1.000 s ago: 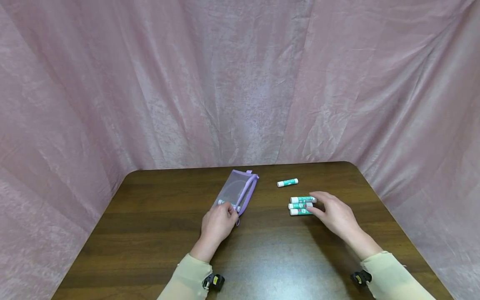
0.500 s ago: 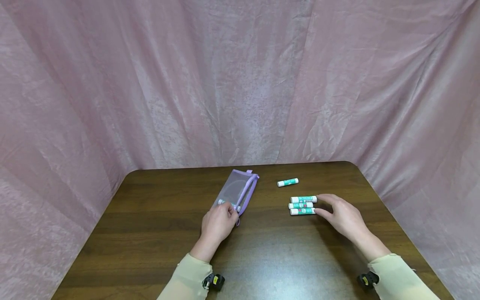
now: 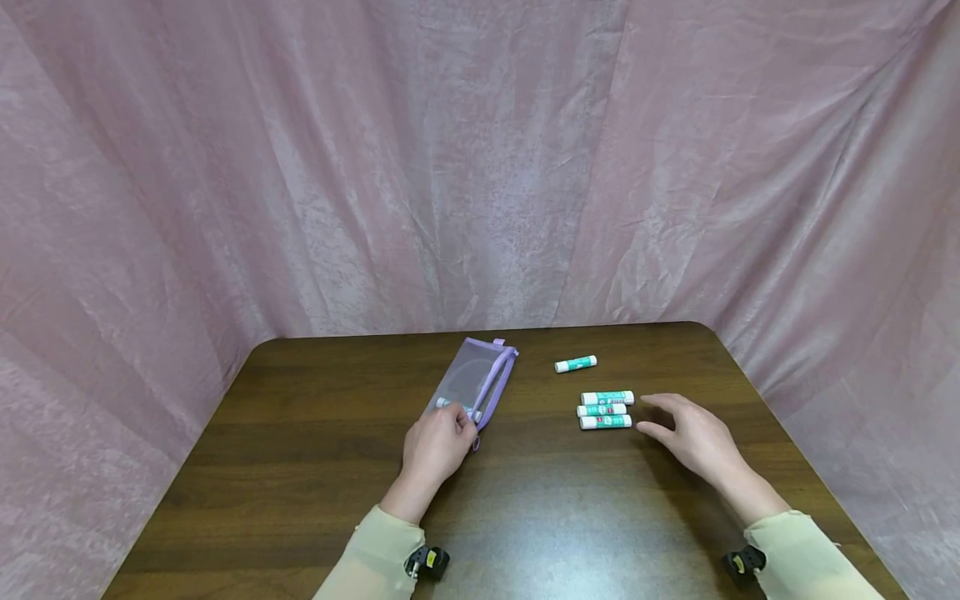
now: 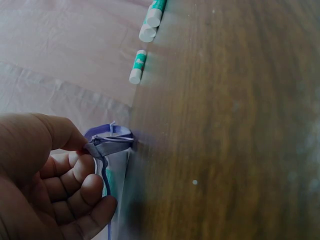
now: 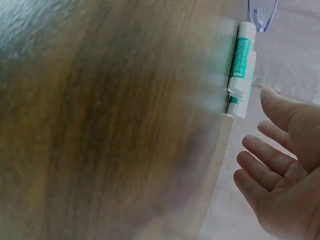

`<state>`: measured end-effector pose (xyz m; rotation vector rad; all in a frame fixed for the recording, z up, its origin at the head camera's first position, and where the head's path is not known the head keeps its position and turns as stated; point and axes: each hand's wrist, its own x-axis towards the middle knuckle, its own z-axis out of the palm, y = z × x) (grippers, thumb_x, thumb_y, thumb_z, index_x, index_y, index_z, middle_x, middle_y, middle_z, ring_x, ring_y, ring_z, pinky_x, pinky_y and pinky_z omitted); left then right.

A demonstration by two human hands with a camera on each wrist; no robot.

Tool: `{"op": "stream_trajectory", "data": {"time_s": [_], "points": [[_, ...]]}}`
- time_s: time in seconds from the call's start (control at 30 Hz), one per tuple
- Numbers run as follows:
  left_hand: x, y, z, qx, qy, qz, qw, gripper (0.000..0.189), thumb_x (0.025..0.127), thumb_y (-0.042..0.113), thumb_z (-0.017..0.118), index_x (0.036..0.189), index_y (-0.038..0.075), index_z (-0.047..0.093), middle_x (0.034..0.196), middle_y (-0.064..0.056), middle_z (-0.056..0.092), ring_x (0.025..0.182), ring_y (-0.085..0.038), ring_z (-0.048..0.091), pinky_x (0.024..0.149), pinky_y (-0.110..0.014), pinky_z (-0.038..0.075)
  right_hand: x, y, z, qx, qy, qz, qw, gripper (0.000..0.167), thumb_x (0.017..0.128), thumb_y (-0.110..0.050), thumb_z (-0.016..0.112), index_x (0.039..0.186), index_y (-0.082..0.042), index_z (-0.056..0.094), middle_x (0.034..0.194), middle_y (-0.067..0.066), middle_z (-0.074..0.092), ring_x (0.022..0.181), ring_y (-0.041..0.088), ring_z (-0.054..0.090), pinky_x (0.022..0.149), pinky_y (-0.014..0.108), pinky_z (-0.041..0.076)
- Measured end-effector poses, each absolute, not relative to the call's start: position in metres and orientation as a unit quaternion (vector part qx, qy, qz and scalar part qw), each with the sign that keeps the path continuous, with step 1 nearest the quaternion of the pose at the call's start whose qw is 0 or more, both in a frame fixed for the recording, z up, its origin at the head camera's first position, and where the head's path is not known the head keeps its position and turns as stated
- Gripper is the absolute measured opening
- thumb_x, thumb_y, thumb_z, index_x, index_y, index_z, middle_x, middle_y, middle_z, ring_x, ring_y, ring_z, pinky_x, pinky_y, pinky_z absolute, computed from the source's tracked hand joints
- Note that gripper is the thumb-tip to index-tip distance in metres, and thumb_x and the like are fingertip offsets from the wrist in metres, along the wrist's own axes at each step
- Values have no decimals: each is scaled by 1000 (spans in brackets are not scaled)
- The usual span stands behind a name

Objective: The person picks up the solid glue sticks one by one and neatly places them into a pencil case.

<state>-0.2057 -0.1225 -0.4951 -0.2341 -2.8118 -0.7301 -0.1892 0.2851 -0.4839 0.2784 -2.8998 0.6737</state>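
My left hand (image 3: 437, 442) pinches the open edge of a purple mesh zipper pouch (image 3: 467, 371) between thumb and index finger. Through the mesh, a green-and-white glue stick (image 3: 444, 404) shows inside, partly behind the fingers. In the left wrist view the pouch's zipped edge (image 4: 107, 145) stands up at the fingertips. Three glue sticks (image 3: 606, 423) lie side by side to the right of the pouch. Just right of their ends, my right hand (image 3: 693, 437) is held with fingers loosely spread and nothing in them. Farther back lies a single glue stick (image 3: 576, 364).
Everything rests on a dark brown wooden table (image 3: 300, 467) with rounded back corners. A pink velvet curtain (image 3: 480, 167) hangs behind it and along both sides. Each wrist carries a small black camera (image 3: 427, 563) on a pale green sleeve (image 3: 375, 554).
My right hand has drawn back to the right, off the three glue sticks, which stay in place. The left hand and the pouch have hardly moved.
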Motion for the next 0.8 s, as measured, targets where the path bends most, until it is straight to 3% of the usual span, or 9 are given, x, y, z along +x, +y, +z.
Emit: {"op": "stream_trajectory", "data": {"time_s": [0.8], "points": [[-205, -123, -495, -81, -959, -247, 113, 18, 94, 17, 70, 78, 19, 63, 65, 8, 56, 58, -16, 52, 55, -40, 46, -191, 288, -495, 89, -964, 245, 50, 50, 100, -32, 83, 140, -4, 73, 141, 25, 69, 131, 54, 62, 99, 71, 49]]}}
